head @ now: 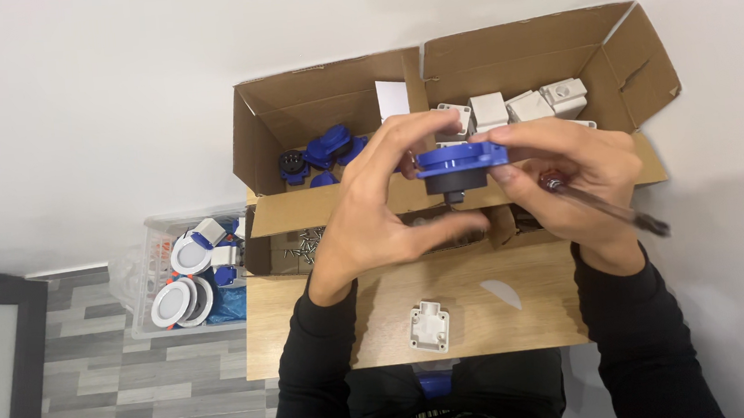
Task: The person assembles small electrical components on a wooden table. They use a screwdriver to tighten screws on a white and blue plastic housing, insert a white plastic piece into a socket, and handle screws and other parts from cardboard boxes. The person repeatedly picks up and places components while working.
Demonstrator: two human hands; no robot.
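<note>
We pinch a rigid, light blue socket [461,159] by its rim, fingers of left hand [381,208] and right hand [574,184] closed on it.

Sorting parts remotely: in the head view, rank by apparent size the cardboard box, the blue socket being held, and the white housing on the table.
1. cardboard box
2. blue socket; held nearer the camera, so unsure against the next
3. white housing
</note>
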